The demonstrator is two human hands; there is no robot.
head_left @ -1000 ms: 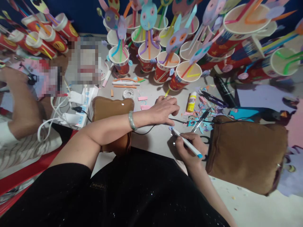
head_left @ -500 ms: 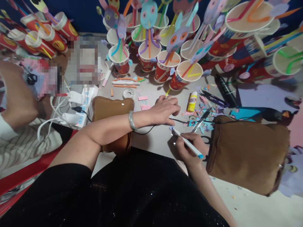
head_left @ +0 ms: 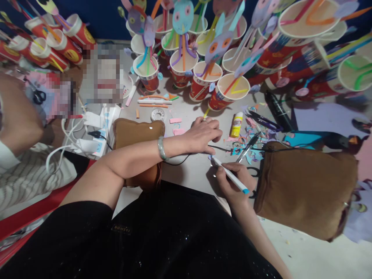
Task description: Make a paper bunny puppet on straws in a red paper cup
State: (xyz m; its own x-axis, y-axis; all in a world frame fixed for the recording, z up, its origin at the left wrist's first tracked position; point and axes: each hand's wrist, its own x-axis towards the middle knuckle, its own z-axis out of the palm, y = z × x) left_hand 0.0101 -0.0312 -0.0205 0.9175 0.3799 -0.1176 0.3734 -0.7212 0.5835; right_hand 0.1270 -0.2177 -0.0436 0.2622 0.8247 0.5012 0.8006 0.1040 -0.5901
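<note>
My right hand (head_left: pixel 236 180) grips a white marker (head_left: pixel 231 176) with a blue end, its tip down at the table. The tip meets a small purple paper piece (head_left: pixel 210 157), mostly hidden. Just beyond it rests my left hand (head_left: pixel 203 135), palm down, fingers bent and apart, thumb beside the paper piece. A yellow straw end (head_left: pixel 206 112) shows behind the left knuckles. Farther right of that hand stands a yellow glue stick (head_left: pixel 236 124). A clear pen (head_left: pixel 247 147) lies above the right hand, among paper scraps (head_left: pixel 254 155).
Paper cups (head_left: pixel 228 93) with straws and paper figures crowd the back. Brown cushions (head_left: pixel 308 190) lie at both sides, and a black cable (head_left: pixel 221 148) crosses the table. Tape (head_left: pixel 157 114), pens and a power strip (head_left: pixel 95 145) are left. A co-worker's arm (head_left: pixel 20 116) is far left.
My hands and the marker stay almost in place. At far left the co-worker's arm has shifted slightly.
</note>
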